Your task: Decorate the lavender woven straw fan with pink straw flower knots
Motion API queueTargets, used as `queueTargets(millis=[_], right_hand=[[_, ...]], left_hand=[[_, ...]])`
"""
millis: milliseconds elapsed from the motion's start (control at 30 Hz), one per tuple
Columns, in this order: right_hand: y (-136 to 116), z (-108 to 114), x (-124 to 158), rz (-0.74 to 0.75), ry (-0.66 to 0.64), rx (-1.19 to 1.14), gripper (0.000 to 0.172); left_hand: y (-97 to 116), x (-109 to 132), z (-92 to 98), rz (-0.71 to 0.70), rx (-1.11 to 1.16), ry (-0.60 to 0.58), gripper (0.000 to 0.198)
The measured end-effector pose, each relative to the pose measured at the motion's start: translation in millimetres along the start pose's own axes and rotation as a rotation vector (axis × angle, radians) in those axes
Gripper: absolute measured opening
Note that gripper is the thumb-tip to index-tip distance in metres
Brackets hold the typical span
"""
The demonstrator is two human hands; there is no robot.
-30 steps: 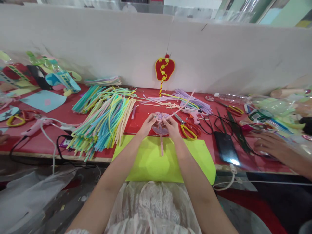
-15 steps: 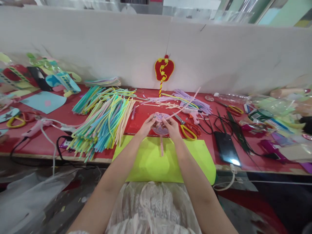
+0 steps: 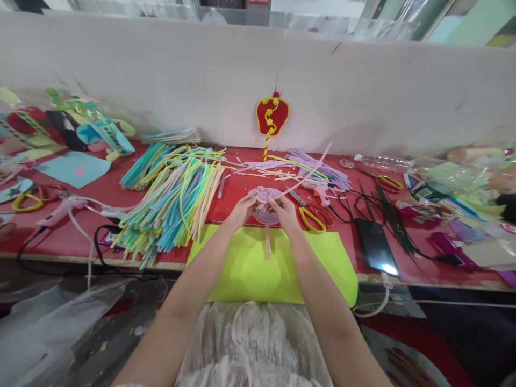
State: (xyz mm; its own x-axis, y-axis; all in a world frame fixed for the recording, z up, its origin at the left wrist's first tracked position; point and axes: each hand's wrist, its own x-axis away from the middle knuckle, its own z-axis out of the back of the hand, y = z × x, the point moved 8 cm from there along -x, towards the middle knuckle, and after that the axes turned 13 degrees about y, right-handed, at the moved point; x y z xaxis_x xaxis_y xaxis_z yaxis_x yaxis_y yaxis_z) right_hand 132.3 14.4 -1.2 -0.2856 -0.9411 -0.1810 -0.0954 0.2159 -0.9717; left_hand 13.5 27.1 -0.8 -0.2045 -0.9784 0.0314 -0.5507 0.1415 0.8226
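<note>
A round lilac fan-shaped piece [image 3: 266, 216] with a thin pinkish stem [image 3: 268, 242] pointing toward me is held between my hands over the table's front. My left hand [image 3: 242, 209] pinches its upper left rim. At the upper right, my right hand [image 3: 284, 211] closes its fingers around a pink pipe cleaner [image 3: 308, 174] lying along the rim. The strip's free end sticks out to the upper right. Fingertips hide part of the rim, so how the strip is attached there does not show.
A heap of pastel pipe cleaners [image 3: 169, 199] lies left, lilac ones [image 3: 318, 166] behind. Yellow-handled scissors [image 3: 312, 217], a glue gun [image 3: 320, 189] and a phone [image 3: 375, 244] lie right. A red fan [image 3: 272, 115] stands against the white partition [image 3: 181, 80]. Lime sheet [image 3: 250, 274] covers the front edge.
Both hands stay in nearly the same spot, the fingers shifting very slightly on the rim. The round piece tips a little; the pink strip still points to the upper right.
</note>
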Motion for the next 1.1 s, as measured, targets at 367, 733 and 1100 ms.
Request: queueTargets(millis=[367, 733, 1100], right_hand=[[1, 4, -1, -0.002, 0.04, 0.011, 0.029], [2, 2, -2, 0.012, 0.029, 0.015, 0.028], [0, 0, -1, 0.019, 0.029, 0.075, 0.031]], left_hand=[[-4, -9, 16.0, -0.011, -0.1, 0.129, 0.03], [-5, -8, 15.2, -0.018, -0.08, 0.138, 0.036], [-5, -12, 22.7, -0.031, -0.177, 0.206, 0.034]])
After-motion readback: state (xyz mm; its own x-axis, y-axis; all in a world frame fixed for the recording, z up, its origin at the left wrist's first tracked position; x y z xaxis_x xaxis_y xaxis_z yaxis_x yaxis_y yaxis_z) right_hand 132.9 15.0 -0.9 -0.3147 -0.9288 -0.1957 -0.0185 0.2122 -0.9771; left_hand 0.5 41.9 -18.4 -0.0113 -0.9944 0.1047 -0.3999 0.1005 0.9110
